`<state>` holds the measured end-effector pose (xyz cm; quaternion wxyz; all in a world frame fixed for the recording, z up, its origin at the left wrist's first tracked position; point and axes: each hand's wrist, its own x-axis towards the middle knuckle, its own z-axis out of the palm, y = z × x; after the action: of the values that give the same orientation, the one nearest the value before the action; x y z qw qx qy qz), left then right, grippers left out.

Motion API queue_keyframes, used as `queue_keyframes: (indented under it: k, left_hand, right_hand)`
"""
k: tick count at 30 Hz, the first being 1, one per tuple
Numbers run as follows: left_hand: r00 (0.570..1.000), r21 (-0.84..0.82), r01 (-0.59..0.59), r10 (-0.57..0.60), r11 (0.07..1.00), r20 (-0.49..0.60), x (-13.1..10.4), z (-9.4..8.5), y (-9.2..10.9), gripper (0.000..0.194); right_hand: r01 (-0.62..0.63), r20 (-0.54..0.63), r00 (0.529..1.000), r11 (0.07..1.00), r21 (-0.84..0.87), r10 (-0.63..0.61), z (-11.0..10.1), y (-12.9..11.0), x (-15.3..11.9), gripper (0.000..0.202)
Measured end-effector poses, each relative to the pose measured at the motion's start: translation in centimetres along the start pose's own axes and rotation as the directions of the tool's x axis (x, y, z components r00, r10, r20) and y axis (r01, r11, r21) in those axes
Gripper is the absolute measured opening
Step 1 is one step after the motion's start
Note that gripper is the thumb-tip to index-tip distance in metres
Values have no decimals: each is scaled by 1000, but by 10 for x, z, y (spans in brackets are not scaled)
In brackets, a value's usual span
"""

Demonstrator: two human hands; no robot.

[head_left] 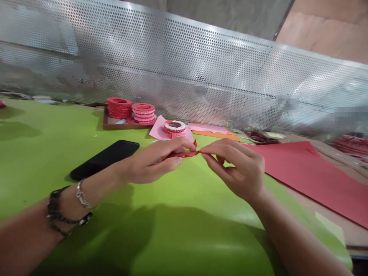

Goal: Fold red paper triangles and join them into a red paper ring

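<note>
A thin red folded strip [189,154], paper or ribbon by its look, stretches between my hands above the green tabletop. My left hand [156,161] is closed around its left part, with the thumb below and the fingers over it. At its right end, my right hand [237,165] pinches it between thumb and fingertips. A small red tip pokes up behind the left fingers. Just beyond the hands, a short stack of red, pink and white rings [174,129] rests on a pink paper sheet [156,129]. The part of the strip inside my left hand is hidden.
A black phone [105,159] lies left of my left forearm. Behind it, a brown tray [110,125] carries red rings [119,108] and pink-and-red rings [143,113]. Large red paper [313,172] covers the right side. A perforated metal panel [184,65] stands along the back.
</note>
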<state>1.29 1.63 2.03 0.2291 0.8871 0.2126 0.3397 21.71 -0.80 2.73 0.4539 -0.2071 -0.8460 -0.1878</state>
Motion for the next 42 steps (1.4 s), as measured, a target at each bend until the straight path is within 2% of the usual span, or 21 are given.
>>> queue_keyframes:
  k: [14, 19, 25, 29, 34, 42]
  left_hand:
    - [996, 120, -88, 87, 989, 12, 2, 1, -2, 33]
    - [999, 207, -48, 52, 977, -11, 2, 1, -5, 37]
    - [998, 294, -62, 57, 954, 24, 5, 0, -3, 35]
    - [998, 298, -65, 56, 952, 37, 5, -1, -2, 34]
    - [998, 329, -16, -3, 944, 57, 5, 0, -3, 35]
    - [995, 325, -59, 31, 944, 91, 5, 2, -3, 29]
  right_hand:
    - [35, -11, 999, 999, 30, -35, 1, 3, -2, 9]
    - [36, 18, 999, 999, 8, -36, -1, 2, -2, 9]
    - [67, 85, 994, 998, -18, -66, -3, 3, -2, 10]
    - [69, 95, 993, 997, -27, -66, -3, 3, -3, 8]
    - [65, 143, 988, 997, -38, -59, -3, 3, -3, 10]
    - [22, 173, 985, 1000, 22, -25, 3, 2, -3, 8]
